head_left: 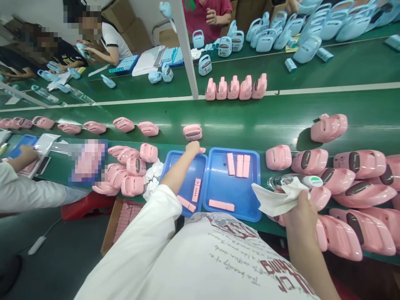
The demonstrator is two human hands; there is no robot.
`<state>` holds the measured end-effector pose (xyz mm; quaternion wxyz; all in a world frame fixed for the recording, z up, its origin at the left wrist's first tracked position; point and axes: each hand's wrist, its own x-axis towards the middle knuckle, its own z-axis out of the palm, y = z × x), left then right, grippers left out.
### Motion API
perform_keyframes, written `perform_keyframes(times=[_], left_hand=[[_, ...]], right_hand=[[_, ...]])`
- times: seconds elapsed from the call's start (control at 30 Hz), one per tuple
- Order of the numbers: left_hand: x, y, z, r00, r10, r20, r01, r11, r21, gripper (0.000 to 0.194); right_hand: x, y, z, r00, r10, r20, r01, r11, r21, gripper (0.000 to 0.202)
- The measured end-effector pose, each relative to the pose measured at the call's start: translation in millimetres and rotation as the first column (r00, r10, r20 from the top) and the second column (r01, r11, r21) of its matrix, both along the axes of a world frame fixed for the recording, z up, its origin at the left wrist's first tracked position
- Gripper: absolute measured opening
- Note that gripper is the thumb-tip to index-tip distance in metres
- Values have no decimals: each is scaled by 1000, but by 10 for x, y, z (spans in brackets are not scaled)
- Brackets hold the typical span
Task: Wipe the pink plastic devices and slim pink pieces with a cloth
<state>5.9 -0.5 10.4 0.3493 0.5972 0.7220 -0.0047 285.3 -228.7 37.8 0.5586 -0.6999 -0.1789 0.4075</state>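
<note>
My left hand (194, 148) reaches out over the left blue tray (170, 160), its fingers curled and the thumb sticking out to the right. Just beyond it, on the green belt, stands a pink plastic housing (193, 132) with a dark window; whether the fingers touch it I cannot tell. Closed on a crumpled white cloth (278, 200), my right hand (300, 212) is above the pink housings at the right. Small pink bars lie in the left tray and in the right blue tray (256, 183).
Several pink housings (359, 164) crowd the right side; another group (126, 166) is left of the trays beside crumpled white tissues (153, 177). A clear bottle (281, 181) lies behind the cloth. A white post (186, 50) rises beyond the belt. Co-workers sit opposite and left.
</note>
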Motion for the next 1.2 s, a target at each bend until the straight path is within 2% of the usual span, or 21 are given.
perform_keyframes(times=[0.07,0.13,0.23,0.27,0.33,0.4,0.47,0.57,0.67,0.73,0.83,0.9,0.97,1.03,1.1,1.13,1.2], left_hand=[[-170,-71,107,991,51,126,-52,999,8,38],[-289,-229,237,956,87,281,-102,994,38,38],[-318,-587,446,863,108,494,-175,980,91,36],[-291,-718,517,805,114,583,-206,974,95,38],[-201,-964,654,577,143,804,-292,955,40,43],[-90,-1167,780,401,151,904,-337,941,-8,46],[17,-1321,890,300,149,942,-345,938,-38,44],[146,-1490,1028,134,164,977,-317,941,-115,39],[235,-1613,1130,-20,239,971,-235,943,-237,37],[274,-1672,1170,-91,278,956,-153,945,-289,43],[314,-1724,1189,-124,267,956,-93,956,-279,52],[341,-1741,1189,-116,271,956,-97,954,-282,53],[380,-1754,1190,-125,307,943,-101,942,-320,49],[442,-1769,1187,-135,353,926,-96,925,-367,46],[527,-1787,1165,-126,405,906,-75,907,-415,45],[574,-1796,1144,-115,432,895,-57,896,-440,47],[663,-1804,1084,-89,480,873,-36,874,-484,53]], right_hand=[[18,53,-24,987,-46,-155,58,995,76,44],[36,86,-36,931,-72,-359,123,985,122,40],[37,101,-66,834,-76,-546,114,993,35,31],[26,102,-85,816,-84,-572,96,995,-9,28],[-16,106,-128,794,-83,-603,55,996,-65,24],[-75,115,-164,768,-23,-640,0,999,-35,26],[-138,123,-184,737,53,-673,-46,999,28,29],[-211,119,-204,736,86,-672,-63,996,58,28],[-267,79,-245,726,86,-682,-109,994,9,18],[-308,36,-273,707,50,-705,-133,989,-64,18],[-377,-11,-256,704,13,-710,-150,980,-131,20],[-420,3,-161,713,38,-701,-144,985,-93,24],[-468,63,9,734,87,-673,-97,995,22,28],[-534,156,223,790,159,-591,-36,976,214,32],[-628,250,418,873,216,-437,-22,913,408,37],[-686,286,490,916,242,-321,-64,876,478,39],[-815,322,561,944,329,12,-283,794,538,40]])
